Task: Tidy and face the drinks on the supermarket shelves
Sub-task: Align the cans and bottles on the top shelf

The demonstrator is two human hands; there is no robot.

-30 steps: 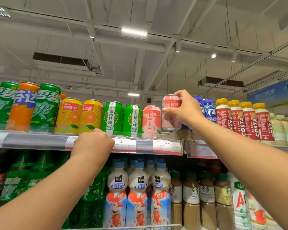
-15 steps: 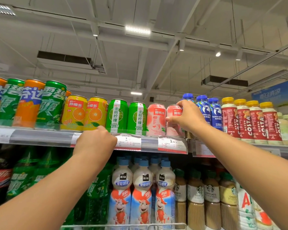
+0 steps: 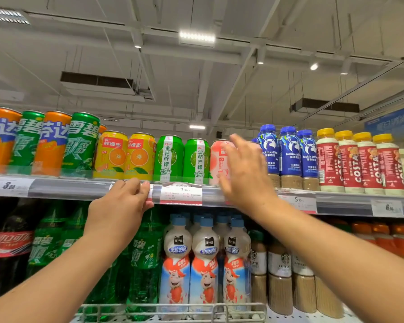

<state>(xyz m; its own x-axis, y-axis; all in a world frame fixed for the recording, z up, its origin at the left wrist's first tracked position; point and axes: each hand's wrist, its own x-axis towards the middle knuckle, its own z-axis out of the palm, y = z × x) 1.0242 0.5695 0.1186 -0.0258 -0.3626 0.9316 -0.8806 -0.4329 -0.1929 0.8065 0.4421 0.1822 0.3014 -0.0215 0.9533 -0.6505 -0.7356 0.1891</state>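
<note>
Right hand (image 3: 243,173) raised with fingers spread and loose, holding nothing, blurred, just in front of pink cans (image 3: 217,162) on top shelf (image 3: 79,188), one can showing left of palm, any other hidden behind it. Left hand (image 3: 119,206) curled over shelf edge below yellow cans (image 3: 126,157), fingertips on price strip, beside tag (image 3: 181,193). Likely risks: knocking a pink can back or askew with a careless swipe, clipping blue bottles (image 3: 287,152) just right of palm, or dragging tag loose under left fingers.
</note>
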